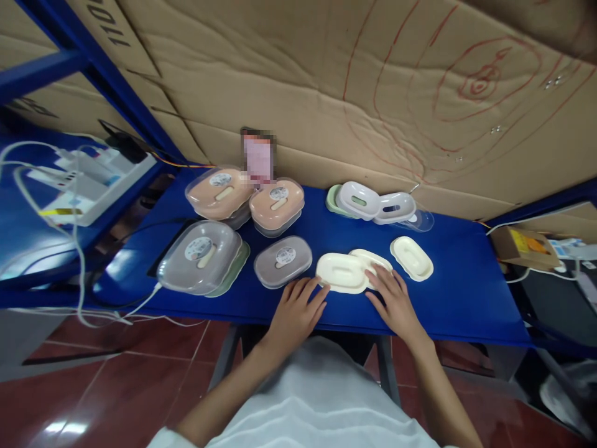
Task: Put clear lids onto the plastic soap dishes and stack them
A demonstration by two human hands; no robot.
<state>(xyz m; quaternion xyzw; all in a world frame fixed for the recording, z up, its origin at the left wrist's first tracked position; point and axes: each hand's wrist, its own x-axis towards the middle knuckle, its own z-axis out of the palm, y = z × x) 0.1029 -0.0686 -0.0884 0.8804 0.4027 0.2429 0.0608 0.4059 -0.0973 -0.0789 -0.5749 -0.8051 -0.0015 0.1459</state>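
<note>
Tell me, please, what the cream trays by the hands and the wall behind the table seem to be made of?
The cream trays look like moulded plastic: smooth, rounded rims with a soft sheen, though a matte fibre blend cannot be ruled out. The left hand and right hand rest at their edges. The wall appears to be corrugated cardboard: brown, creased, marked with red pen lines.

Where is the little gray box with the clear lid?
In the head view, the small gray box sits on the blue table, just left of the cream lid and beyond the left hand.

the single head-worn camera is looking forward and down, from close above, at the near edge of the blue table (466, 292), facing a cardboard wall (326, 81).
</note>
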